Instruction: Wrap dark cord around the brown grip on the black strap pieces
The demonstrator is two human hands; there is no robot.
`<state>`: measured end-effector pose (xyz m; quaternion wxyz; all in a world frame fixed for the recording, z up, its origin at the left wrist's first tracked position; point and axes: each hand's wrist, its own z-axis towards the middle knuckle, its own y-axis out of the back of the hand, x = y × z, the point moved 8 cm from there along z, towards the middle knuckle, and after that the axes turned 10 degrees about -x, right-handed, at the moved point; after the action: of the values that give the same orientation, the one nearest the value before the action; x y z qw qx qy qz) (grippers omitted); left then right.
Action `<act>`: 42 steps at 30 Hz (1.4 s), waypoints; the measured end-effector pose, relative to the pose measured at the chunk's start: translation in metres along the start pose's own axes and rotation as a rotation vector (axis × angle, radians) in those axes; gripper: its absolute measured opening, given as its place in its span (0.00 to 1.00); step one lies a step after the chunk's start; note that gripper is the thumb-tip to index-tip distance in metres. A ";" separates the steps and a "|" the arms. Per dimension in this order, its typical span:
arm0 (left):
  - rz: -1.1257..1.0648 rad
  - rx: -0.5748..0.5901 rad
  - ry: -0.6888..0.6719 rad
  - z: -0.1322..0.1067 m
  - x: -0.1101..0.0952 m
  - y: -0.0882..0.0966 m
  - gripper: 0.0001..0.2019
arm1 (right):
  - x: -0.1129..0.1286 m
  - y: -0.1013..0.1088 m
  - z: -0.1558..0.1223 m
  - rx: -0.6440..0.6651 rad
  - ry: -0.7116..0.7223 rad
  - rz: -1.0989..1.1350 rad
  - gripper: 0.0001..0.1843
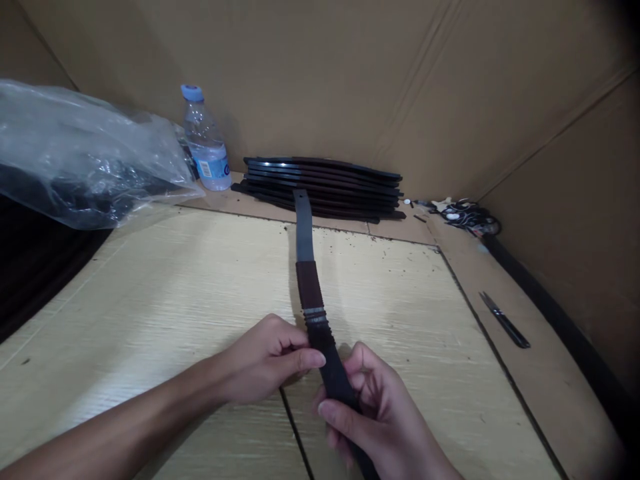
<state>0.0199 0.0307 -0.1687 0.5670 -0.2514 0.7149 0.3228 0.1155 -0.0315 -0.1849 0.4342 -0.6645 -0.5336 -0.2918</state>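
A long dark curved strip (pixel 303 230) runs away from me across the pale wooden table (pixel 150 287). It has a brown wrapped section and a silver band near the middle. My left hand (pixel 270 360) pinches the strip just below the silver band, thumb and fingers closed on it. My right hand (pixel 370 413) grips the strip's near black end, fingers wrapped around it. The far tip reaches a stack of similar dark strips (pixel 325 187) lying against the cardboard wall.
A water bottle (pixel 206 143) stands at the back left beside a clear plastic bag (pixel 85 157) of dark items. Small scissors (pixel 505 321) lie on the right. A tangle of small bits (pixel 465 215) sits in the back right corner. Cardboard walls enclose the table.
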 end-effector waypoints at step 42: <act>-0.006 -0.002 -0.014 0.000 -0.001 -0.001 0.21 | 0.012 0.004 -0.001 -0.078 -0.057 0.073 0.19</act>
<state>0.0205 0.0297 -0.1681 0.5728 -0.2517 0.7099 0.3234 0.1229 -0.0272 -0.1756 0.4027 -0.7082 -0.5094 -0.2772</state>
